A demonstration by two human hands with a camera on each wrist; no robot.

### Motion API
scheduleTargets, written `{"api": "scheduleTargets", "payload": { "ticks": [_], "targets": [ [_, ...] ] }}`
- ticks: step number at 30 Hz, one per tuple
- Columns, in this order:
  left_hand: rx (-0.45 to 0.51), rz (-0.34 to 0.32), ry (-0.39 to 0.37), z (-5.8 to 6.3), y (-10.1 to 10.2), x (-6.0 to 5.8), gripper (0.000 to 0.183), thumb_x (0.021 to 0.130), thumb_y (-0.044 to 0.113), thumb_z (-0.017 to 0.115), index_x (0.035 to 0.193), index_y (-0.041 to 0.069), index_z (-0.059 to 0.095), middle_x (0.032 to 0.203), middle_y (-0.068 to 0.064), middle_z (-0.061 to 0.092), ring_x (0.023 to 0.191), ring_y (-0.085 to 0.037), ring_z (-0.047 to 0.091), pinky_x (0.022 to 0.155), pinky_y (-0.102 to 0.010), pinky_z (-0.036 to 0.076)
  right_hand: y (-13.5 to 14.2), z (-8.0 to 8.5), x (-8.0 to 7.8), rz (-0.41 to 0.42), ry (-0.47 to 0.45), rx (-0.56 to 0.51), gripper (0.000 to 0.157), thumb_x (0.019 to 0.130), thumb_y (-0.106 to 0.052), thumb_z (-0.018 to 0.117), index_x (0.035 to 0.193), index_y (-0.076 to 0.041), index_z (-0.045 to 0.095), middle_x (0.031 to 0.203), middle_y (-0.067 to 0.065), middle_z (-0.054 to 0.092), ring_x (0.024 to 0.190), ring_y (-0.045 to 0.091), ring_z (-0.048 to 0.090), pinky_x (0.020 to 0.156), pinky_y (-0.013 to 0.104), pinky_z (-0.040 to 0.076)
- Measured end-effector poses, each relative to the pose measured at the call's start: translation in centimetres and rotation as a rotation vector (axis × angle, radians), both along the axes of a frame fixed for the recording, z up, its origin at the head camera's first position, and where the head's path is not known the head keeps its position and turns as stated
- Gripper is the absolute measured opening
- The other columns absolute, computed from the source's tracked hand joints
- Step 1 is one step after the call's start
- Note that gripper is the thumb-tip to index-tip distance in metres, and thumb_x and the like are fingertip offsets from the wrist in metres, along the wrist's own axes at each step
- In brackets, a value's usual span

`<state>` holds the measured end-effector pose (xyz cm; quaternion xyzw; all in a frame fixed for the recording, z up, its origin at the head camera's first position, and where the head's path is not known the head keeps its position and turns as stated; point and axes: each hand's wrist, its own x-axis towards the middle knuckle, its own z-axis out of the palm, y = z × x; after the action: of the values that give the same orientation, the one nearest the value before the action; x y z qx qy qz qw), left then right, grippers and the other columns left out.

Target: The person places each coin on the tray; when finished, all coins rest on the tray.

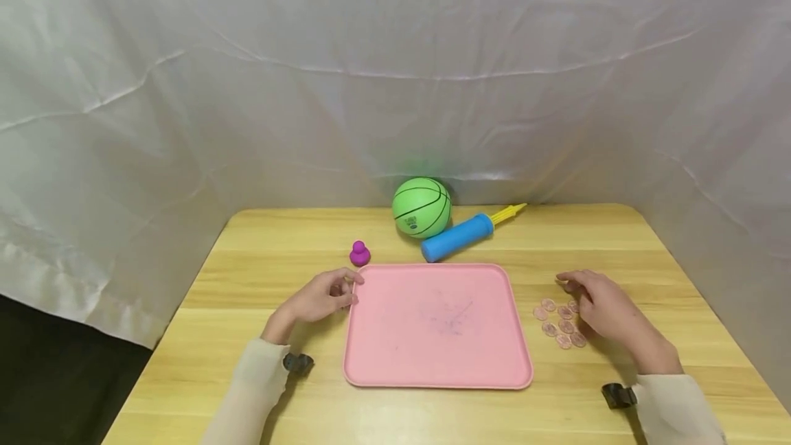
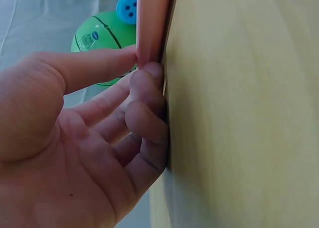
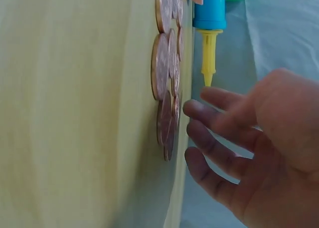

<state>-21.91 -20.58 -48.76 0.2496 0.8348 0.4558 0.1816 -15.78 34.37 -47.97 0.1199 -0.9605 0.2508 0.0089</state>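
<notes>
At the left side of a pink tray (image 1: 395,356), my left hand (image 1: 316,296) pinches the rim near its far corner. In the left wrist view the thumb (image 2: 107,66) lies on the rim and the other fingers curl against its outer side, low by the tabletop. Several copper-coloured coins (image 1: 565,326) lie flat in a loose cluster to the right of the tray. Over the right side of that cluster hovers my right hand (image 1: 608,307), fingers loosely bent and holding nothing. The right wrist view shows its fingertips just above the coins (image 3: 160,66).
Behind the tray, a green ball (image 1: 422,207) rests beside a blue hand pump (image 1: 459,237) with a yellow nozzle (image 1: 508,213). A small purple knob-shaped piece (image 1: 359,255) stands by the tray's far left corner. Pale grey cloth (image 1: 395,88) hangs around the wooden table (image 1: 204,335).
</notes>
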Motion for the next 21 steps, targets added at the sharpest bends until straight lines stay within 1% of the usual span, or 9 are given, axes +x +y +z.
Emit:
{"api": "scheduleTargets", "payload": {
  "ticks": [2,4,5,7,10,14,17,21],
  "targets": [
    [0.001,0.002,-0.002,0.0,0.0,0.0,0.034,0.104,-0.004,0.063,0.138,-0.007,0.061,0.093,-0.019,0.069,0.076,-0.014,0.061,0.068,-0.02,0.052,0.1,-0.1,0.2,0.016,0.027,0.012,0.033,0.101,0.006,0.063,0.132,0.004,0.071,0.117,0.019,0.076,0.106,0.035,0.072,0.094,0.055,0.059],
    [-0.003,0.003,0.0,0.0,0.1,0.0,0.035,0.104,-0.003,0.064,0.139,-0.008,0.061,0.091,-0.018,0.069,0.074,-0.014,0.06,0.068,-0.02,0.052,0.1,-0.2,0.3,0.027,0.052,0.032,0.026,0.1,-0.001,0.071,0.126,0.001,0.075,0.109,0.011,0.076,0.098,0.026,0.07,0.089,0.049,0.059],
    [-0.007,0.004,-0.001,0.0,0.1,0.0,0.036,0.104,-0.003,0.064,0.139,-0.008,0.061,0.091,-0.017,0.069,0.074,-0.013,0.06,0.068,-0.02,0.052,0.0,-0.2,0.4,0.032,0.058,0.038,0.024,0.1,-0.003,0.074,0.124,0.0,0.076,0.106,0.007,0.076,0.095,0.022,0.069,0.087,0.046,0.058],
    [-0.017,0.007,-0.007,0.0,0.1,0.1,0.036,0.105,-0.002,0.064,0.14,-0.007,0.061,0.09,-0.016,0.069,0.073,-0.013,0.059,0.069,-0.02,0.052,-0.4,-0.3,0.6,0.042,0.066,0.049,0.021,0.099,-0.007,0.078,0.119,-0.001,0.078,0.101,0.001,0.074,0.092,0.018,0.068,0.087,0.045,0.059],
    [-0.021,0.009,-0.016,0.1,0.1,0.1,0.037,0.105,-0.002,0.065,0.141,-0.007,0.061,0.09,-0.014,0.068,0.073,-0.012,0.059,0.069,-0.02,0.051,-1.0,-0.2,0.7,0.061,0.061,0.048,0.02,0.097,-0.01,0.082,0.116,-0.003,0.08,0.1,0.001,0.074,0.09,0.017,0.069,0.083,0.042,0.06],
    [-0.013,-0.002,-0.015,0.1,0.0,0.2,0.039,0.104,-0.002,0.065,0.142,-0.008,0.059,0.09,-0.014,0.068,0.073,-0.011,0.058,0.068,-0.02,0.05,-1.6,-0.1,0.5,0.069,0.039,0.048,0.019,0.095,-0.01,0.084,0.113,-0.005,0.081,0.101,0.002,0.075,0.09,0.017,0.068,0.078,0.036,0.059],
    [-0.007,-0.004,-0.014,0.1,-0.1,0.2,0.04,0.104,-0.001,0.066,0.143,-0.009,0.059,0.091,-0.016,0.068,0.073,-0.009,0.057,0.068,-0.02,0.049,-1.7,0.0,0.4,0.055,0.018,0.049,0.019,0.095,-0.01,0.084,0.113,-0.006,0.081,0.102,0.004,0.075,0.091,0.018,0.067,0.078,0.037,0.057],
    [0.001,-0.002,-0.027,0.1,-0.3,0.2,0.043,0.103,-0.002,0.067,0.144,-0.01,0.058,0.092,-0.02,0.068,0.073,-0.01,0.057,0.068,-0.019,0.048,-1.8,0.0,0.3,0.05,0.013,0.046,0.017,0.094,-0.012,0.085,0.11,-0.006,0.081,0.101,0.004,0.075,0.091,0.018,0.065,0.079,0.037,0.056]
  ]
}}
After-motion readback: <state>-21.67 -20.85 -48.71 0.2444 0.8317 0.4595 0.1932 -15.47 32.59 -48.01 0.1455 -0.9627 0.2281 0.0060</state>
